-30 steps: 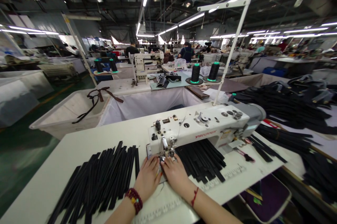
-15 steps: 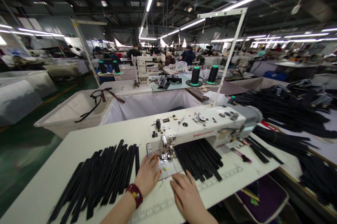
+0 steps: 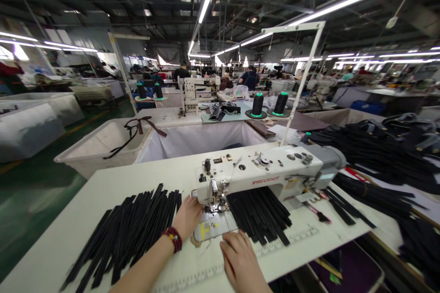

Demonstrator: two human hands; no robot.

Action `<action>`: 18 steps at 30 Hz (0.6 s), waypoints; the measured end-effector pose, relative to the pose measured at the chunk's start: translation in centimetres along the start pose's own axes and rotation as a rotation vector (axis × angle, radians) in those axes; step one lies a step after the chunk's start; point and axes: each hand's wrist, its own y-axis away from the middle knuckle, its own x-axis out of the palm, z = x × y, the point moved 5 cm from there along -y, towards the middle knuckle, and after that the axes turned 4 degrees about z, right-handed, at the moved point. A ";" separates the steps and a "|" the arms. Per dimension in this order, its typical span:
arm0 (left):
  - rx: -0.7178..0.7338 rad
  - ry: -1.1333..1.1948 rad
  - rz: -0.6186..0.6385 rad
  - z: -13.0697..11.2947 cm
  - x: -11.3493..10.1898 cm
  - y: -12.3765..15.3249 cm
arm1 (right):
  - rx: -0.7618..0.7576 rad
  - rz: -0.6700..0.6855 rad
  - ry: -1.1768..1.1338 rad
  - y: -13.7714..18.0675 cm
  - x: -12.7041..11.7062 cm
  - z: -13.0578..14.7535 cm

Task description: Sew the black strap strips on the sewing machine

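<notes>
My left hand (image 3: 188, 216), with a beaded bracelet at the wrist, is at the left of the presser foot (image 3: 216, 206) of a white sewing machine (image 3: 254, 167). Its fingers are bent close together, and what their tips hold, if anything, is hidden. My right hand (image 3: 242, 258) rests on the table by the front right corner of the metal bed plate (image 3: 220, 225), fingers loosely curved, nothing visible in them. Yellow marks show on the plate. Black strips (image 3: 127, 233) lie piled left of my left arm. More black strips (image 3: 259, 215) lie under the machine arm.
A ruler (image 3: 206, 272) runs along the table front. Small scissors (image 3: 319, 212) and a few strips lie right of the machine. A white bin (image 3: 99, 144) and thread cones (image 3: 257, 104) stand beyond. Heaped black pieces (image 3: 385, 146) lie at right. A person (image 3: 249, 77) is farther back.
My left hand has drawn back slightly left and away from the plate's middle, uncovering its yellow marks. My right hand's fingers have come closer together. The whole view has shifted a little.
</notes>
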 end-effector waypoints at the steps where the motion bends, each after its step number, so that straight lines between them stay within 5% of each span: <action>1: 0.001 -0.002 0.008 0.4 -0.1 -0.7 | -0.006 0.002 0.004 -0.1 -0.1 0.0; 6: 0.073 -0.010 0.092 1.0 -0.2 -1.9 | -0.018 0.023 0.022 -0.3 -0.3 0.3; 14: 0.080 -0.166 0.116 -0.8 -0.9 4.8 | -0.015 0.010 0.026 -0.3 -0.9 0.9; 18: 0.161 -0.168 0.137 -1.7 -1.3 5.2 | -0.020 0.050 0.036 -0.2 -1.0 1.2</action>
